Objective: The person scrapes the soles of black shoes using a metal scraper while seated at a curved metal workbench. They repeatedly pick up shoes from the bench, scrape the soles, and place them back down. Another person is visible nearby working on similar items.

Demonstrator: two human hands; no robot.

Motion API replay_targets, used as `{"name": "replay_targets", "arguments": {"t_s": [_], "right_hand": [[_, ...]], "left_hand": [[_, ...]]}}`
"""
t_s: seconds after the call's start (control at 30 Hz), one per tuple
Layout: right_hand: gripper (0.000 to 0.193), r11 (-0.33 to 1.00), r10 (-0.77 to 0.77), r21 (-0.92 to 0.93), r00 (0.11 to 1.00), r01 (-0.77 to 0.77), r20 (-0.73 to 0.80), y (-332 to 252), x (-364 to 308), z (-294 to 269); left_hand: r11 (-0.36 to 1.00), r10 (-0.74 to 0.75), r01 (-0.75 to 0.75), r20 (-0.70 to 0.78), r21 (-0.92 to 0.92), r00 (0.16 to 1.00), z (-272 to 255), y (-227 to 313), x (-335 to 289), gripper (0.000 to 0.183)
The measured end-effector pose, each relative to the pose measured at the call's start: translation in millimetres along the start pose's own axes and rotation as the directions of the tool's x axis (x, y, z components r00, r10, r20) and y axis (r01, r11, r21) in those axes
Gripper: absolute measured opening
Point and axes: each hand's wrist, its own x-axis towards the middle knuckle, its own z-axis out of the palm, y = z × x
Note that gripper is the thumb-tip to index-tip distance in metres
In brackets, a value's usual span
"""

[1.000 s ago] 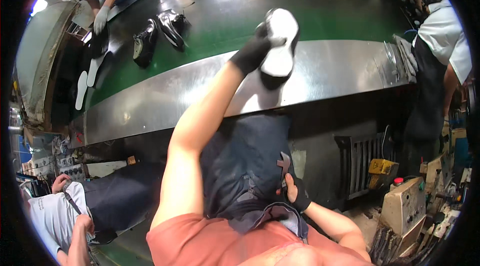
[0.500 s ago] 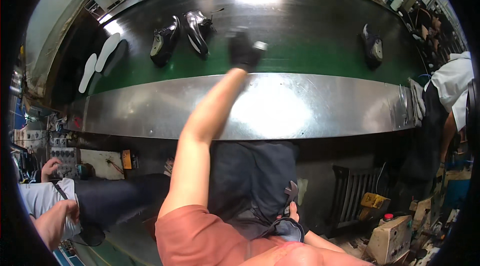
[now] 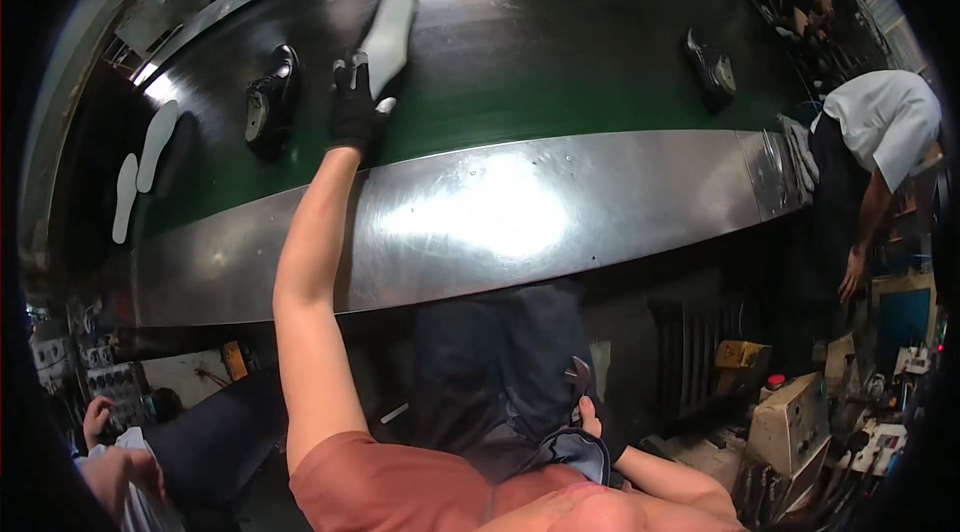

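Head view, only one available. Reaching forward and to the left across the metal ledge (image 3: 640, 182) with left hand (image 3: 357, 110), in black glove with pale fingertips. Laying fingers over the left edge of the pale-soled shoe (image 3: 391, 37), with thumb spread apart near its closer end. Cannot tell whether gripping or only resting there. Located that shoe on the dark green work surface (image 3: 560, 62), left of centre and beyond the ledge, showing pale sole upward.

Holding a hammer (image 3: 578, 375) in right hand (image 3: 592, 419), low against the body, with thumb up along the handle and head uppermost, before the dark trousers (image 3: 500, 342). Rest of the grip partly hidden by the cloth.

Noted also on the work surface: left of the left hand, a black laced shoe (image 3: 270, 100), toe away; farther left, two pale sole-shaped pieces, the upper piece (image 3: 158, 144) just beside the lower piece (image 3: 124, 198); well apart at right, a dark shoe (image 3: 711, 72).

Seen at right, beyond the ledge end: co-worker in white shirt (image 3: 880, 122), bending. At lower right: control box (image 3: 790, 424) with red button, near a yellow box (image 3: 742, 354).
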Motion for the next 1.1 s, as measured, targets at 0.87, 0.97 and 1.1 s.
{"name": "replay_targets", "arguments": {"t_s": [0.87, 0.97, 1.1], "right_hand": [[0.068, 0.925, -0.347, -0.104, 0.925, 0.365, 0.155, -66.4, -9.5, 7.9], [0.052, 0.906, -0.413, -0.049, 0.903, 0.421, 0.116, -121.6, -33.0, 45.7], [0.049, 0.694, -0.685, -0.144, 0.709, 0.705, 0.168, -140.5, -4.6, 55.7]], "left_hand": [[-0.116, -0.004, 0.504, 0.508, -0.856, 0.861, -192.7, 177.7, -355.6, 0.073], [-0.178, -0.026, 0.506, 0.518, -0.844, 0.855, -204.6, 210.6, -372.5, 0.094], [0.359, 0.052, 0.274, 0.312, -0.892, 0.949, -219.3, 208.5, -309.0, 0.087]]}}
